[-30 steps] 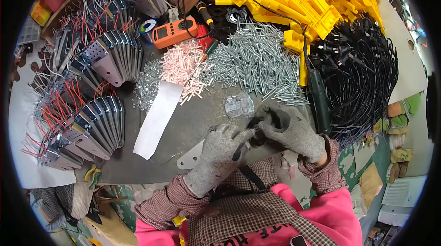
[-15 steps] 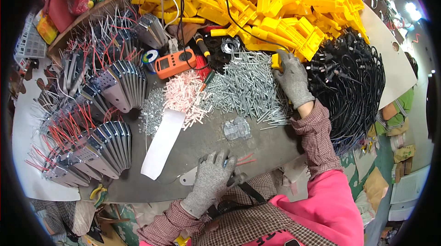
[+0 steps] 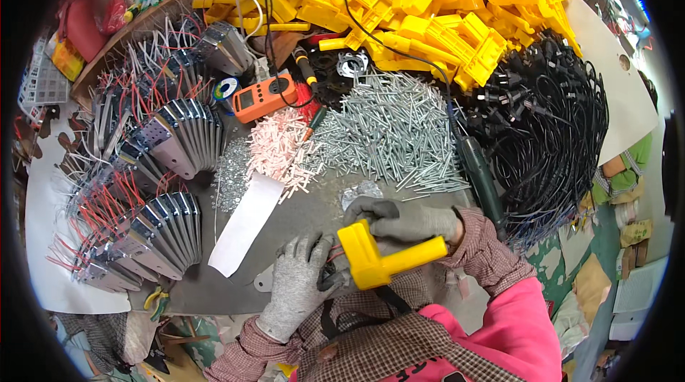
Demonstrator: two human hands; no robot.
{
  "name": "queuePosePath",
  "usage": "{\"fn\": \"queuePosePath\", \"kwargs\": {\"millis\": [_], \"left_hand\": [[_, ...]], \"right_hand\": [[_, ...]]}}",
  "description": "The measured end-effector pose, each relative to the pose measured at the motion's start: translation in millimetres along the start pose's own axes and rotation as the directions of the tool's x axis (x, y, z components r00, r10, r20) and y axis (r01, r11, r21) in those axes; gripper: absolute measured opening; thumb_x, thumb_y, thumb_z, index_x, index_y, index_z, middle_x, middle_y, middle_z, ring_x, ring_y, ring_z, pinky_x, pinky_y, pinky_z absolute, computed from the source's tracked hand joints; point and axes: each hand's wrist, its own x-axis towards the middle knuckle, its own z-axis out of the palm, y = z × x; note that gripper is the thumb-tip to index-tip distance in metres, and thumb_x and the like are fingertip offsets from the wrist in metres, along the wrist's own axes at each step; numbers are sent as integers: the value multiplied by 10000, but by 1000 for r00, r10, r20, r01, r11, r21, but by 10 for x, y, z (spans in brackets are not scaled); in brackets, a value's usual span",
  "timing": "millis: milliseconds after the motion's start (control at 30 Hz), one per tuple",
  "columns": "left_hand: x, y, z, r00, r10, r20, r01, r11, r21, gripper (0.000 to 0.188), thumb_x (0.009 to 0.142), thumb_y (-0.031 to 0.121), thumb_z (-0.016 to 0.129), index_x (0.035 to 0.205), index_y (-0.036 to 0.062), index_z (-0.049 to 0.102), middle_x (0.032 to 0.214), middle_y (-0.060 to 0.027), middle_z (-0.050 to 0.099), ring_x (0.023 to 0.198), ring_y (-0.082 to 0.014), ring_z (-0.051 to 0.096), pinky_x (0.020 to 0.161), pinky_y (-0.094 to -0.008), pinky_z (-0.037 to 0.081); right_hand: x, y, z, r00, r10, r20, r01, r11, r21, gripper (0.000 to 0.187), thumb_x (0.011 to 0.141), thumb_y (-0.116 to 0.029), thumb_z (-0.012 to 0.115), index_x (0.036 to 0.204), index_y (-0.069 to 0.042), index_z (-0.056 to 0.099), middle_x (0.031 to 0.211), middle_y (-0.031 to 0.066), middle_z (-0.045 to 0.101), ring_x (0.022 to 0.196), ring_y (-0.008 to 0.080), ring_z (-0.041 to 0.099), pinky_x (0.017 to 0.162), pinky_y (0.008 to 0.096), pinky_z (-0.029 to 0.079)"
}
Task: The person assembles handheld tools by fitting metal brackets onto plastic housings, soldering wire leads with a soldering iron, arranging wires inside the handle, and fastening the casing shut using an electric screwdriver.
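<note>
My right hand, in a grey work glove, is closed on a yellow plastic housing with a tube-like handle pointing right. It hovers over the table's front edge, close to my other hand. My gloved left hand rests at that edge, fingers curled over a metal plate; only the plate's rounded, holed end shows. Red wires show between the hands, partly hidden by the yellow housing. Just beyond my right fingers lies a clear plastic piece, partly covered.
Metal plates with red wires stand in rows at left. Screws, pink sleeves and an orange meter fill the middle. Yellow housings are heaped behind, black cables at right. A dark power screwdriver hangs beside my right forearm.
My right hand has come back from the yellow pile toward my left hand, bringing a yellow housing. The dark screwdriver is now uncovered. My left hand has stayed near the table edge.
</note>
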Motion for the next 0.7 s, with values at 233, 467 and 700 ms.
{"fn": "queuePosePath", "kwargs": {"millis": [233,467,700], "left_hand": [[121,330,-265,941,301,157,-315,946,72,759,750,428,778,1387,135,490,1376,-157,471,1327,-350,418,1092,-556,351],[1029,478,-270,908,255,334,-218,965,-145,219,813,146,643,1002,35,635,976,-165,667,971,-343,654,852,-438,529],[2008,-486,-144,996,-57,-63,84,813,576,216,801,74,639,1006,8,653,995,-165,646,978,-309,647,818,-428,538]], "right_hand": [[-605,-196,-279,943,-273,-188,-95,321,-942,241,864,-125,593,1096,-59,602,1019,112,605,987,283,622,856,390,529],[-439,116,-386,934,-271,-232,-179,208,-962,236,861,-103,552,1089,-45,575,993,116,620,953,281,654,813,376,547],[-685,-179,20,843,-413,-346,83,734,-674,153,860,-50,655,988,-20,577,911,151,551,879,329,592,776,398,508]]}}
